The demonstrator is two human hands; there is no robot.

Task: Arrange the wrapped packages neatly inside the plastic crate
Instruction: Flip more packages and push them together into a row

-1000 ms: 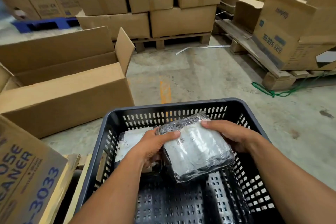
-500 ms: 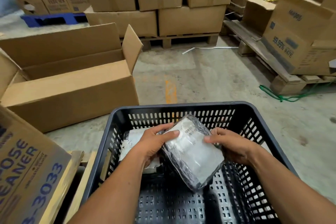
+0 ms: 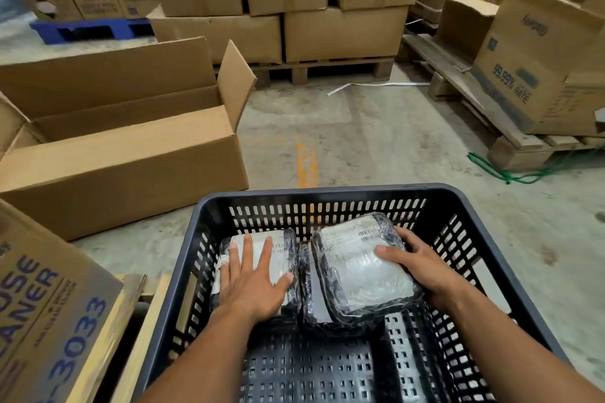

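A dark grey perforated plastic crate (image 3: 327, 193) stands right in front of me. Two white packages in clear wrap lie side by side at its far end. On the left package (image 3: 278, 249) my left hand (image 3: 252, 281) rests flat with the fingers spread. The right package (image 3: 357, 265) lies slightly tilted against the far wall, and my right hand (image 3: 415, 262) grips its right edge with the thumb on top. A third wrapped package (image 3: 314, 301) shows partly under the right one.
An open cardboard box (image 3: 124, 154) stands on the floor to the left. A printed carton (image 3: 42, 298) is at the near left on wooden slats. Stacked cartons on pallets (image 3: 327, 65) line the back and right. A green cord (image 3: 510, 173) lies on the concrete floor.
The package held in both hands has gone down into the crate on the right. My left hand let go of it and moved onto the left package.
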